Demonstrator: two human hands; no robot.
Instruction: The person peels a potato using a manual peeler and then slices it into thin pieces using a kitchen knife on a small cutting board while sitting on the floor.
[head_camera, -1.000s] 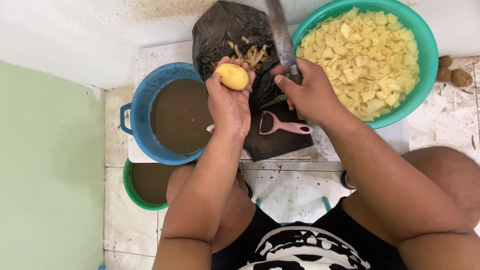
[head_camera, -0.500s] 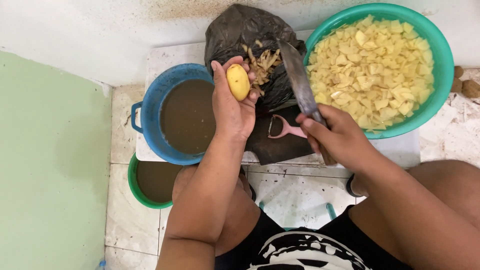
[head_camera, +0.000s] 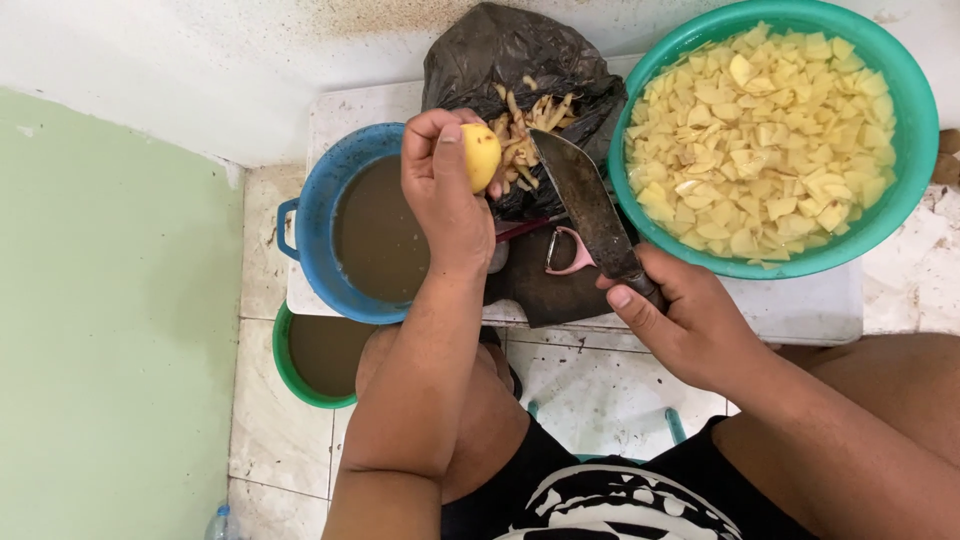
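My left hand (head_camera: 445, 195) holds a peeled yellow potato (head_camera: 481, 155) up over the black bag (head_camera: 520, 70) of peelings. My right hand (head_camera: 685, 320) grips the handle of a large dark knife (head_camera: 588, 205), whose blade points up toward the potato and ends just right of it. Under the blade lie a dark cutting board (head_camera: 545, 285) and a pink peeler (head_camera: 568, 252). A green basin (head_camera: 900, 180) full of cut potato pieces stands at the upper right.
A blue pot (head_camera: 315, 230) of brown water sits at the left on the white low table (head_camera: 810, 305). A green bucket (head_camera: 290, 375) of murky water stands on the tiled floor below it. My knees frame the floor in front.
My left hand turned the potato and shifted slightly left. My right hand dropped lower with the knife, and the blade tip now sits close to the potato.
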